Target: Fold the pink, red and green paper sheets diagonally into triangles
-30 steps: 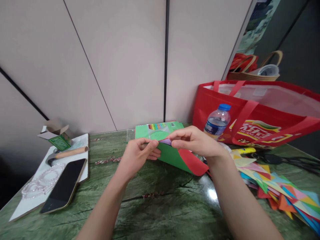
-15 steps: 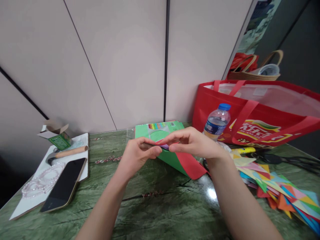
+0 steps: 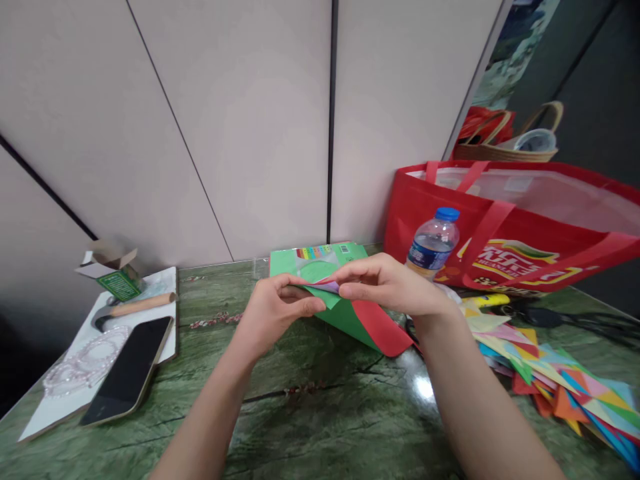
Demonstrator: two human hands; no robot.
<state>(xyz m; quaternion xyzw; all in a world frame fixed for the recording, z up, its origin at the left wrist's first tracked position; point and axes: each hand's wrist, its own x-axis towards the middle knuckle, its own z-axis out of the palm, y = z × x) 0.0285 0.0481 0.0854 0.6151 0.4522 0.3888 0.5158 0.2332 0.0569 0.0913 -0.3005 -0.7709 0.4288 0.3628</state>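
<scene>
My left hand [image 3: 277, 312] and my right hand [image 3: 387, 283] meet above the middle of the green marble table [image 3: 320, 413]. Both pinch a small folded piece of coloured paper [image 3: 325, 287], purple and pink at its visible edge. Below them a green sheet [image 3: 347, 317] and a red sheet [image 3: 383, 328] lie curled on the table. Behind the hands lies a green pack of coloured paper [image 3: 315, 260].
A water bottle [image 3: 433, 243] stands by a red tote bag [image 3: 520, 227] at the right. Several folded coloured triangles [image 3: 565, 387] spread at the right edge. At the left a white board [image 3: 60, 393] bears a phone [image 3: 130, 370], a hammer [image 3: 133, 308], beads and a small green box [image 3: 115, 277].
Both hands stay pinched on the small folded paper with only slight finger shifts; the paper has turned flatter between them. Nothing else moved.
</scene>
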